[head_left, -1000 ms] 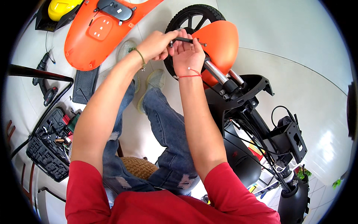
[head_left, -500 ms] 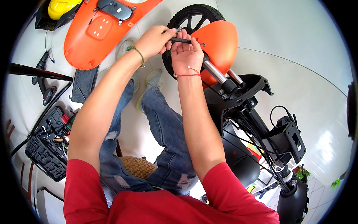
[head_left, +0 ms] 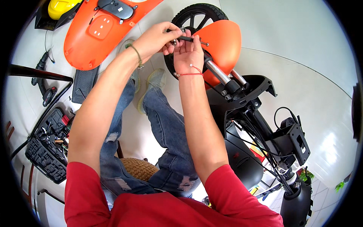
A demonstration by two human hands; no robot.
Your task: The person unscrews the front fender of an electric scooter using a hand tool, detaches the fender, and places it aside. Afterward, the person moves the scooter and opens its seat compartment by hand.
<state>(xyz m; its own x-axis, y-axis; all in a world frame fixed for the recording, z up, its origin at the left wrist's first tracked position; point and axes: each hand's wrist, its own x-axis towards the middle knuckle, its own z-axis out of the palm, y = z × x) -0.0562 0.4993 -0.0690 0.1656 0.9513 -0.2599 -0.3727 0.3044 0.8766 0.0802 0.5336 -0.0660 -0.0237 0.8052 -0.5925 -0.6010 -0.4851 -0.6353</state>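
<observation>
My right hand is turned palm up, its thumb pressing a slim black rod against the fingers. A thin metal tip with a rounded end sticks out on the rod's right. My left hand is closed at the other end, with the fingertips pinched together. A small shiny metal piece shows beneath those fingers; whether it is joined to the rod I cannot tell. Both hands are in front of a black spoked wheel and an orange fender.
To the right stands a scooter-like frame with a chrome fork tube and loose cables. An orange body panel lies at the upper left, near a yellow helmet. A cordless driver and an open tool case are at the left.
My left hand has shifted slightly up and left, and its fingers have changed their grip. More of the small metal piece now shows beneath them. My right hand keeps hold of the rod.
</observation>
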